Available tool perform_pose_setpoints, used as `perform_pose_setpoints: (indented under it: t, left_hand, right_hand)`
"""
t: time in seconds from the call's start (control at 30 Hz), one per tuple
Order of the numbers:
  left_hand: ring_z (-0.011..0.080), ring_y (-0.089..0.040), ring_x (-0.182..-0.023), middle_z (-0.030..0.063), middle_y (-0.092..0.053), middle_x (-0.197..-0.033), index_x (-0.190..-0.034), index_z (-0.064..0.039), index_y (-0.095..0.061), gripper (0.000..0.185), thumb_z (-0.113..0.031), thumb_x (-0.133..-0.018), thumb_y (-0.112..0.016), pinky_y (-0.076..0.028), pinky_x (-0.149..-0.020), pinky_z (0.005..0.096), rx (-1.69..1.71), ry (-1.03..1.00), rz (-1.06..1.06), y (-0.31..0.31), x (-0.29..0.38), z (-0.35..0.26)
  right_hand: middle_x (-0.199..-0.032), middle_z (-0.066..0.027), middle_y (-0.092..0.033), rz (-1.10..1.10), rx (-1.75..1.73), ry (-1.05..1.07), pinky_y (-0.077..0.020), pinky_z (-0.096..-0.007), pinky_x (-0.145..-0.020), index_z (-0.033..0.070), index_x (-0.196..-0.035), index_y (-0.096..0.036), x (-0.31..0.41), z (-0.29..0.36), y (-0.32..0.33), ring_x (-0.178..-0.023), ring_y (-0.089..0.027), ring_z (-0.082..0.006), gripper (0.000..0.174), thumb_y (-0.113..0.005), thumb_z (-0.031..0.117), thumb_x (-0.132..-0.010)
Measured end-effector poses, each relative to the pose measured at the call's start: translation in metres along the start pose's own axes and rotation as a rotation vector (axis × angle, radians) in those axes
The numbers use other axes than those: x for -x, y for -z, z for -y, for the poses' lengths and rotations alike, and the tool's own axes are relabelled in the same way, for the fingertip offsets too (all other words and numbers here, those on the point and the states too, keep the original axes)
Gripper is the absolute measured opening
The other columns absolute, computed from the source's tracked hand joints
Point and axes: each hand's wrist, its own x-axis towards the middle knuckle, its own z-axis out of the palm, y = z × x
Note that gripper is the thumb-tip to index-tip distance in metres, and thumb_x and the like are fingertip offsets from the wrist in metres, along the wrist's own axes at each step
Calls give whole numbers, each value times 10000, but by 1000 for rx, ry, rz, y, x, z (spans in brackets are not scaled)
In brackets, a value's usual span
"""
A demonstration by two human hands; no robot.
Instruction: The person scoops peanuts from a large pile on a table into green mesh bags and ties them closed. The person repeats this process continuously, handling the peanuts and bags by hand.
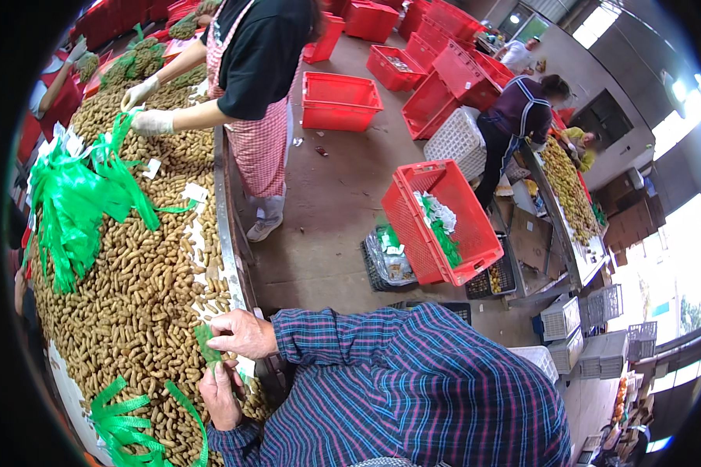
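Observation:
My right hand [246, 334] pinches the upper part of a small green mesh net [206, 343] between thumb and fingers. Just below, my left hand [221, 396] grips the net's lower end, fingers closed around it. A white paper tag [246, 366] shows beside my left hand; whether it is fixed to this net I cannot tell. Both hands are over the near edge of a table heaped with unshelled peanuts [146, 292]. Loose green mesh strips [122, 408] lie on the peanuts to the left of my left hand.
A large bundle of tagged green nets [73, 204] lies farther along the heap. There a gloved co-worker [263, 64] handles a net. The table's metal edge [229, 233] runs alongside. Behind are a tilted red crate [438, 222] holding nets, another red crate [342, 102], and people at a second table [578, 257].

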Motion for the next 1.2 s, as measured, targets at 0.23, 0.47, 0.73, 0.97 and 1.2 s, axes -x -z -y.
perform_pose_setpoints:
  t: [0.23, 0.47, 0.73, 0.97, 1.2]
  left_hand:
    - [91, -556, -566, 32, -609, -714, -988, 17, -624, 316, -280, -1043, -531, -429, -499, 215, 74, 12, -59, -20, -7, 0]
    - [29, -424, -462, 2, -616, -709, -969, -12, -643, 271, -254, -1036, -542, -304, -407, 175, 197, 60, -135, -10, -11, 11]
    - [125, -533, -545, 11, -573, -643, -1006, -31, -621, 269, -227, -1044, -439, -420, -487, 274, -597, -241, -806, 14, -46, 33]
    - [69, -460, -622, -16, -559, -699, -1048, -18, -720, 190, -136, -1002, -579, -383, -552, 265, -224, -265, -667, 5, -22, 25]
    - [171, -692, -754, 129, -736, -867, -1091, -14, -704, 175, -109, -970, -620, -531, -664, 312, -300, -247, -510, -18, -1, -3]
  right_hand:
    - [-912, -166, -544, -89, 387, 139, -475, -429, -768, -14, -919, -588, 21, -11, -7, -848, -574, -334, 170, -585, 155, -913]
    - [-746, -201, -542, -154, 274, 87, -448, -467, -668, -15, -831, -499, 32, -17, -4, -707, -575, -363, 235, -580, 194, -902]
    - [-704, -183, -542, 207, 341, 164, -474, -450, -612, 37, -810, -533, 62, -16, -33, -648, -586, -373, 172, -566, 168, -916]
    - [-758, -144, -609, 286, 370, 174, -511, -383, -641, 12, -840, -632, 71, 25, -1, -688, -632, -267, 171, -658, 165, -912]
    - [-863, -104, -670, 185, 330, -168, -514, -313, -704, -13, -1071, -659, 24, 31, 16, -772, -621, -141, 288, -640, 252, -960]
